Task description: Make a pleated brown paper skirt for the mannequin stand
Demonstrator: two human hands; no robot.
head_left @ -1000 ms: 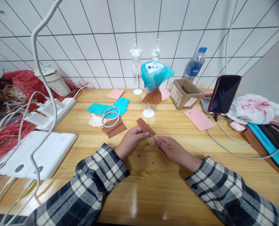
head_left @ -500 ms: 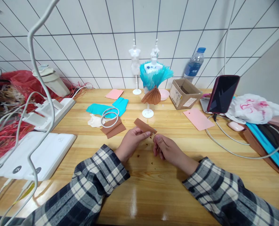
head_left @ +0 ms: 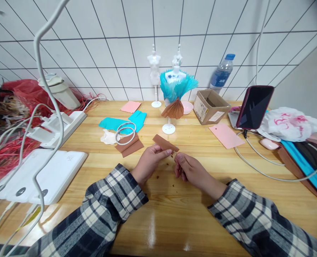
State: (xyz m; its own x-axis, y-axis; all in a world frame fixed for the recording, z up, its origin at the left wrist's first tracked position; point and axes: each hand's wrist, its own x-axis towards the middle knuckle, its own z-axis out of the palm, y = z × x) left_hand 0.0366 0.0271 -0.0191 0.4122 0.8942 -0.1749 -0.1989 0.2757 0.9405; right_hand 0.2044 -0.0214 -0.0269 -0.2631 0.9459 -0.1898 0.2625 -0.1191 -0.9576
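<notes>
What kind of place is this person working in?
Probably a craft bench for paper doll dresses: small white mannequins stand by the tiled wall, one wears a teal and brown paper dress, and the left hand holds a brown paper strip.

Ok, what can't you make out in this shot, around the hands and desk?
Head view: whether the right hand pinches the end of the brown paper strip held by the left hand; its fingers hide that.
Inside of the cardboard box: hidden by its near wall.
Label on the bottle: too small to read.
Rest of the blue sheet: cut off by the right edge.
</notes>
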